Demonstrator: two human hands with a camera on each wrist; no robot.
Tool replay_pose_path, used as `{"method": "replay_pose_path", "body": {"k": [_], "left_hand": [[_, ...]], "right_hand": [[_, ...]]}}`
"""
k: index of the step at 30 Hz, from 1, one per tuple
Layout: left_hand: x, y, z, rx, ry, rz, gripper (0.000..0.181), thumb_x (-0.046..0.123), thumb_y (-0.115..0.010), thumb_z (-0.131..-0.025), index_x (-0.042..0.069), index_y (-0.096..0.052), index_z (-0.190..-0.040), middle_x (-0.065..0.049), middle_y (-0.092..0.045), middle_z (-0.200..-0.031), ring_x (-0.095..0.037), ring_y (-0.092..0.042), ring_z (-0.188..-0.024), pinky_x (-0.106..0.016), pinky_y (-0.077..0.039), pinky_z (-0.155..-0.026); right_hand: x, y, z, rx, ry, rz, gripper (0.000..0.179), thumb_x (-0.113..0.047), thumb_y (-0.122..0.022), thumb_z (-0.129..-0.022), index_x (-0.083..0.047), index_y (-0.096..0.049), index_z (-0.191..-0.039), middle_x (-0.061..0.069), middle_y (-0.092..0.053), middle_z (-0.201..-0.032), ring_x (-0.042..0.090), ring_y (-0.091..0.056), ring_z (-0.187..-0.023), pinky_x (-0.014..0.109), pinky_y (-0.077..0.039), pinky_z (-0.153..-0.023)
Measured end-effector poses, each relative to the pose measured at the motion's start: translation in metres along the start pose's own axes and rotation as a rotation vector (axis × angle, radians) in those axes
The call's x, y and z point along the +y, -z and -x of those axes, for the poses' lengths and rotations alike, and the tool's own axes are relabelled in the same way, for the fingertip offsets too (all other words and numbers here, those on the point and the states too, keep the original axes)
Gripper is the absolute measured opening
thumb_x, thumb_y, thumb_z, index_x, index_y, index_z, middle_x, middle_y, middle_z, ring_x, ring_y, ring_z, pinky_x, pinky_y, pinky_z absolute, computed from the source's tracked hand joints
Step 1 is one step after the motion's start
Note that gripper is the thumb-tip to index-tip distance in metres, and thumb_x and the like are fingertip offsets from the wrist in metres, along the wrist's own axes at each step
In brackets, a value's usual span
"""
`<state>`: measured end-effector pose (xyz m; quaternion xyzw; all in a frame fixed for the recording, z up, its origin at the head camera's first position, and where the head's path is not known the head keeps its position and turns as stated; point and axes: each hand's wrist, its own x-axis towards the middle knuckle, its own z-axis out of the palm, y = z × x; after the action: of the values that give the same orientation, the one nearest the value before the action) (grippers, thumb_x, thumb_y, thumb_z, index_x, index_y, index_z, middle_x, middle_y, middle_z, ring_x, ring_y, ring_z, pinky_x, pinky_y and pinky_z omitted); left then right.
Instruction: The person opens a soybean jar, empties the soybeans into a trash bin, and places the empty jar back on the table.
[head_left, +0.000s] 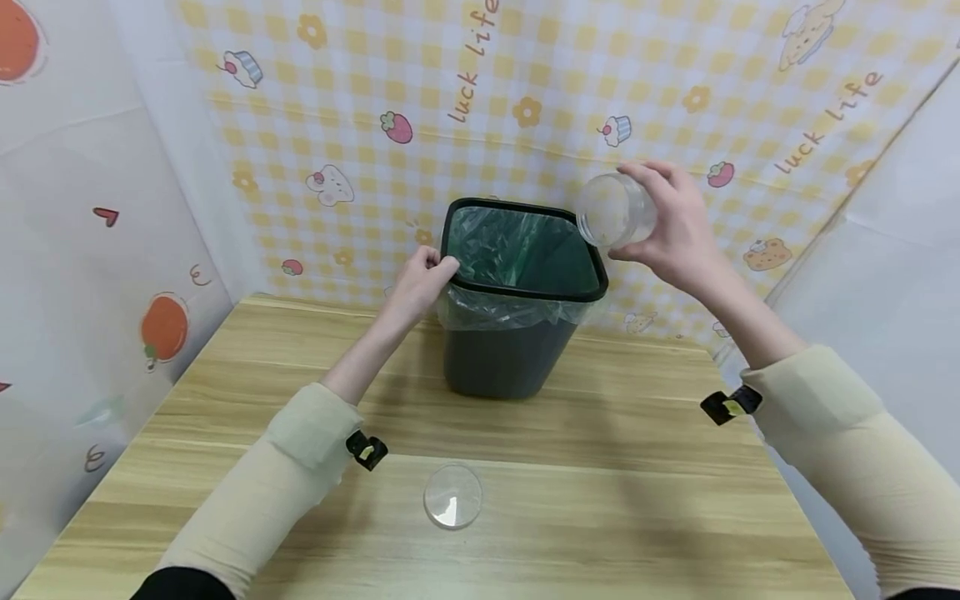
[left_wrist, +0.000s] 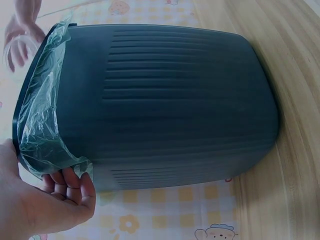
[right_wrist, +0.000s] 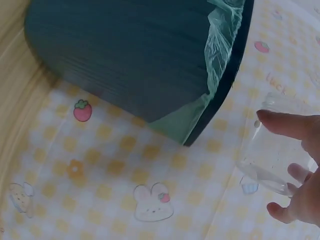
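Note:
A dark trash can [head_left: 495,358] stands upright at the back of the table, lined with a clear greenish plastic bag [head_left: 487,242] folded over its black rim. My left hand [head_left: 423,283] grips the rim and bag edge at the can's left front corner, thumb on top and fingers curled beneath. In my right hand [head_left: 671,221] is a clear jar [head_left: 615,210], tilted on its side beside the can's right rim, mouth toward the can. The right wrist view shows a few small specks in the jar [right_wrist: 272,150].
A round clear lid [head_left: 453,497] lies flat on the wooden table [head_left: 570,500], near its front middle. Behind the can hangs a yellow checked cloth [head_left: 360,100] with printed figures. White sheets [head_left: 97,167] flank the table on both sides.

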<state>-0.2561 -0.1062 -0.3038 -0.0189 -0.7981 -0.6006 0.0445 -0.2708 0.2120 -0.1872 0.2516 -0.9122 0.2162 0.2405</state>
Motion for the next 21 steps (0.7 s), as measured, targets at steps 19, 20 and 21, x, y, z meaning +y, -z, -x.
{"method": "replay_pose_path", "body": {"k": [19,20,21], "left_hand": [[0.001,0.003,0.000,-0.002,0.023,-0.052,0.023,0.033,-0.049,-0.093,0.012,-0.042,-0.101,-0.004,-0.042,-0.090,-0.020,-0.041,-0.077,-0.034,-0.034,-0.074],[0.002,0.002,0.001,-0.002,0.021,-0.049,0.024,0.033,-0.049,-0.093,0.011,-0.043,-0.101,-0.004,-0.042,-0.090,-0.020,-0.041,-0.077,-0.034,-0.034,-0.074],[0.002,0.001,0.000,-0.003,0.018,-0.047,0.024,0.032,-0.049,-0.093,0.011,-0.043,-0.102,-0.004,-0.042,-0.090,-0.020,-0.041,-0.077,-0.033,-0.034,-0.074]], "right_hand": [[-0.017,-0.030,-0.019,0.102,0.567,0.580,0.079,0.000,-0.084,-0.073,-0.013,-0.050,-0.144,0.024,-0.050,-0.142,0.045,-0.041,-0.139,0.067,-0.033,-0.109],[-0.019,-0.032,-0.021,0.088,0.585,0.617,0.078,0.002,-0.082,-0.074,-0.013,-0.049,-0.144,0.024,-0.049,-0.142,0.045,-0.040,-0.139,0.067,-0.033,-0.110],[-0.020,-0.034,-0.023,0.076,0.600,0.646,0.077,0.005,-0.078,-0.076,-0.013,-0.048,-0.145,0.024,-0.048,-0.143,0.044,-0.039,-0.140,0.067,-0.033,-0.110]]}}
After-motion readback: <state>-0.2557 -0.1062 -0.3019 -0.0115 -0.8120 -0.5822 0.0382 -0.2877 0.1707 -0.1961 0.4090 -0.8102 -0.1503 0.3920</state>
